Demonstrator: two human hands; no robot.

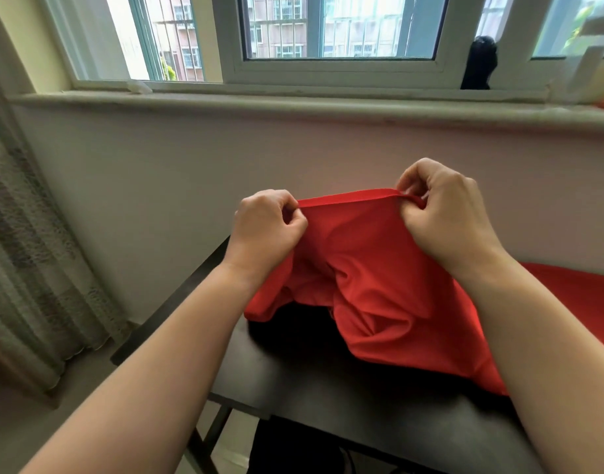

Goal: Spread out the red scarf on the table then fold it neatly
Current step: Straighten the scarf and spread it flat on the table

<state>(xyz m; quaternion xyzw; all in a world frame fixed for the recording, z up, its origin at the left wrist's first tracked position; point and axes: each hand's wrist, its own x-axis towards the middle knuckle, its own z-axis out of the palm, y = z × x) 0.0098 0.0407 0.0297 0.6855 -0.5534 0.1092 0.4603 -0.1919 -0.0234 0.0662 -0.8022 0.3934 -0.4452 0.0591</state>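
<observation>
The near-left part of the table is bare and open to a hand, while the scarf covers its middle and right side, bunched in loose folds and trailing toward the right edge. Both forearms cross the near edge. Beyond the table the wall and the projecting sill close off forward reach; a curtain hangs at far left, well apart from the table.

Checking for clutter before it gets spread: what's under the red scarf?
The dark table shows below the lifted red scarf, held by the left hand and right hand. Beneath the bunched folds is hidden.
</observation>
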